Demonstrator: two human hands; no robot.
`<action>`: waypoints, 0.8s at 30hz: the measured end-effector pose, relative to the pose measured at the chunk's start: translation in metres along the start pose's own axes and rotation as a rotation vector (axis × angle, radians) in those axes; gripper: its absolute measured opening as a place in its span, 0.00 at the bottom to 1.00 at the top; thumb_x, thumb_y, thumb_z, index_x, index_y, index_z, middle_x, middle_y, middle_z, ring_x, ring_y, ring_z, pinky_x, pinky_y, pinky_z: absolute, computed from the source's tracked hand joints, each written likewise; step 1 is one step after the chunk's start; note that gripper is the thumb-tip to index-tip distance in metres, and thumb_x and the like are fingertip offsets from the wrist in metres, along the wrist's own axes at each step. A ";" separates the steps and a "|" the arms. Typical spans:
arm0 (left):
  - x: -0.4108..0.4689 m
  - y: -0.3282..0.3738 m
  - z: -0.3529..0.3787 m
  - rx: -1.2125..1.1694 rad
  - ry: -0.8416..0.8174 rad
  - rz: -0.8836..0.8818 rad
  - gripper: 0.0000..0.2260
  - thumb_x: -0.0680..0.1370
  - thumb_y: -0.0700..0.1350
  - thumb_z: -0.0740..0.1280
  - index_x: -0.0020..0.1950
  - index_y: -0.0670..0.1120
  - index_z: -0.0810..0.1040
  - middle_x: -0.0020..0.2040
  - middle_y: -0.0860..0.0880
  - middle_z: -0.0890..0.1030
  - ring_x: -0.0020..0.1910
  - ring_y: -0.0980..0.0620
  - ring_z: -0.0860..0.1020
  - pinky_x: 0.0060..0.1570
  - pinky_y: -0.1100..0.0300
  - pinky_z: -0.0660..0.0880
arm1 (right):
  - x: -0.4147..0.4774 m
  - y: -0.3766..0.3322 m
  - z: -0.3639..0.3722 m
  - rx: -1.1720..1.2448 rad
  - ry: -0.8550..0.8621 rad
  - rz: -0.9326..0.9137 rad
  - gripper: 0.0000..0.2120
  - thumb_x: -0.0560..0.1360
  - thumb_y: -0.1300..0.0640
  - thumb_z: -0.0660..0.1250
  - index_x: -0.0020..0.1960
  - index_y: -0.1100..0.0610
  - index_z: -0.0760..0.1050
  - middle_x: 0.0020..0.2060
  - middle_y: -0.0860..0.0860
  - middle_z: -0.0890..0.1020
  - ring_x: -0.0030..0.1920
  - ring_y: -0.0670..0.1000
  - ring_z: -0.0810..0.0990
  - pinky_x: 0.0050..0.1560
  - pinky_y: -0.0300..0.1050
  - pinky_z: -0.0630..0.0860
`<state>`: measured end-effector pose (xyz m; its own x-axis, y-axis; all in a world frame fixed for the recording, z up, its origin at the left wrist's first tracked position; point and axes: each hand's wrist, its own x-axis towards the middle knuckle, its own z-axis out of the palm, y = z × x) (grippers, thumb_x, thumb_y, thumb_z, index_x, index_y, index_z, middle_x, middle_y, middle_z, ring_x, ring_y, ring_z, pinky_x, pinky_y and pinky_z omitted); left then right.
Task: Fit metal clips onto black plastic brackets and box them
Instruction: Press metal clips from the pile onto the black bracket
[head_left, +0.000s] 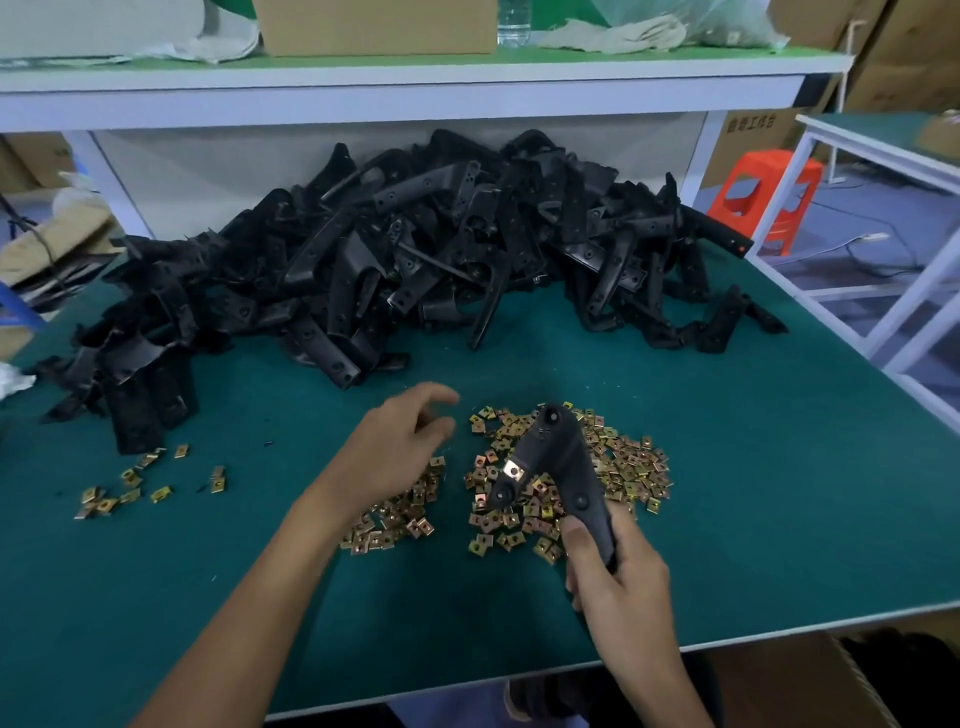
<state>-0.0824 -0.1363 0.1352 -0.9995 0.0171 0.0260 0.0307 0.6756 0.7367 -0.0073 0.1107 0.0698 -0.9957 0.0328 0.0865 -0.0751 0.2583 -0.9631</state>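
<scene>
My right hand (615, 577) grips the lower end of a black plastic bracket (558, 457) and holds it above a heap of gold metal clips (623, 467). One metal clip (513, 471) sits fitted on the bracket's left arm. My left hand (397, 447) hovers over the left part of the clip heap (400, 514), its fingers loosely curled and blurred; I see nothing held in it. A big pile of black brackets (415, 249) fills the back of the green table (779, 493).
A few stray clips (130, 488) lie at the left. A shelf (415, 78) with a cardboard box (374, 26) hangs over the pile. An open cardboard box (810, 680) stands below the table's front right edge. An orange stool (769, 192) is at the right.
</scene>
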 end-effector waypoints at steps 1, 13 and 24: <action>-0.006 0.010 0.001 -0.130 0.018 0.022 0.06 0.83 0.50 0.65 0.57 0.59 0.79 0.49 0.62 0.83 0.49 0.69 0.79 0.43 0.77 0.72 | 0.000 0.000 0.000 0.008 -0.006 0.003 0.08 0.80 0.50 0.65 0.44 0.51 0.73 0.28 0.57 0.74 0.27 0.49 0.72 0.29 0.51 0.69; -0.021 0.060 0.035 -0.813 0.005 -0.084 0.05 0.79 0.37 0.69 0.51 0.45 0.83 0.45 0.47 0.86 0.43 0.54 0.82 0.45 0.63 0.78 | -0.002 -0.002 0.000 0.031 -0.015 -0.010 0.08 0.79 0.47 0.66 0.45 0.50 0.74 0.27 0.53 0.72 0.26 0.49 0.70 0.29 0.48 0.68; -0.020 0.053 0.028 -0.698 0.032 -0.040 0.04 0.78 0.37 0.71 0.48 0.45 0.84 0.43 0.46 0.87 0.41 0.54 0.83 0.47 0.61 0.80 | 0.000 -0.003 0.001 0.058 -0.022 0.009 0.14 0.72 0.39 0.64 0.46 0.49 0.76 0.25 0.51 0.73 0.25 0.48 0.70 0.28 0.48 0.67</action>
<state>-0.0609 -0.0800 0.1544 -0.9996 -0.0264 0.0021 0.0009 0.0439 0.9990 -0.0072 0.1088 0.0722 -0.9972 0.0136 0.0730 -0.0688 0.2018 -0.9770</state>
